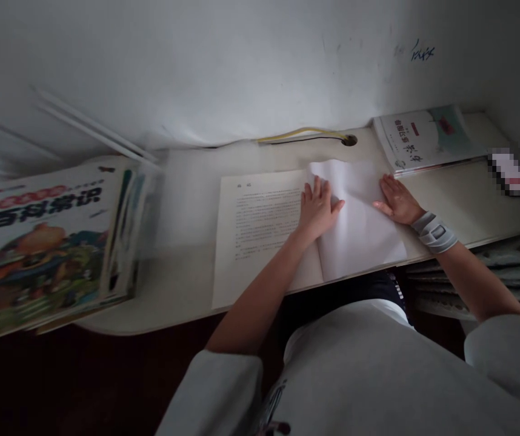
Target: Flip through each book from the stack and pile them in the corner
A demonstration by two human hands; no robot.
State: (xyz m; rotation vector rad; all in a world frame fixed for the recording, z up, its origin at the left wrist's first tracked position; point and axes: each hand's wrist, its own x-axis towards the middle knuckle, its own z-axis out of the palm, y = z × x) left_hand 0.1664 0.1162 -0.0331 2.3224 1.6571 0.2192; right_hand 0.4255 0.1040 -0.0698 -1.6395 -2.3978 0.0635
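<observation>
An open booklet of stapled or folded sheets lies on the white desk [187, 290]. Its left page [264, 224] carries printed Chinese text, and a blank white sheet [360, 236] is lifted slightly on the right. My left hand [318, 209] lies flat with fingers apart, over the fold and the blank sheet's left part. My right hand [396, 200] rests flat at that sheet's right edge, partly on the desk. A grey wrist brace [434, 232] wraps my right wrist. Neither hand grips anything.
A thick illustrated book [46, 236] with a colourful cover lies at the desk's left. A thin paperback [426, 138] sits at the back right, beside a pixelated object [510, 172]. A yellow-and-black cable [305, 136] enters a desk grommet. White wall rises behind.
</observation>
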